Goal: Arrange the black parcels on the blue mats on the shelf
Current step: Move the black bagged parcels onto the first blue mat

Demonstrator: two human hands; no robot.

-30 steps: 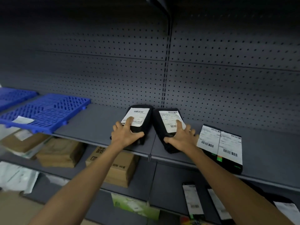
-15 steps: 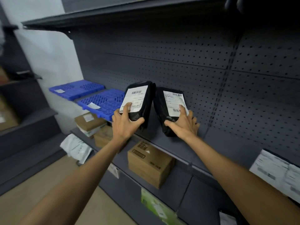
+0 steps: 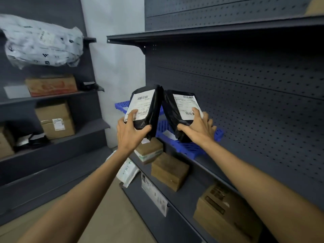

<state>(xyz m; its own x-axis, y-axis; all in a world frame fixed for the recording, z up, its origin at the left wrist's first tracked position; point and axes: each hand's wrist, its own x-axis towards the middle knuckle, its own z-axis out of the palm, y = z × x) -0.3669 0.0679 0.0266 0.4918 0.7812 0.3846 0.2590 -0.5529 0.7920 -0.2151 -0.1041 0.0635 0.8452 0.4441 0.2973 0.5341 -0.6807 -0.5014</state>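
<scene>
left hand (image 3: 130, 133) clamps one black parcel (image 3: 145, 109); right hand (image 3: 199, 128) clamps a second parcel (image 3: 178, 113) (labels facing camera). both are held in the air, upper edges touching, above the blue mats (image 3: 188, 146) on the shelf (image 3: 210, 165).

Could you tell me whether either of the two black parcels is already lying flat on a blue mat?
No, the left hand and right hand each hold a black parcel up above the blue mat.
</scene>
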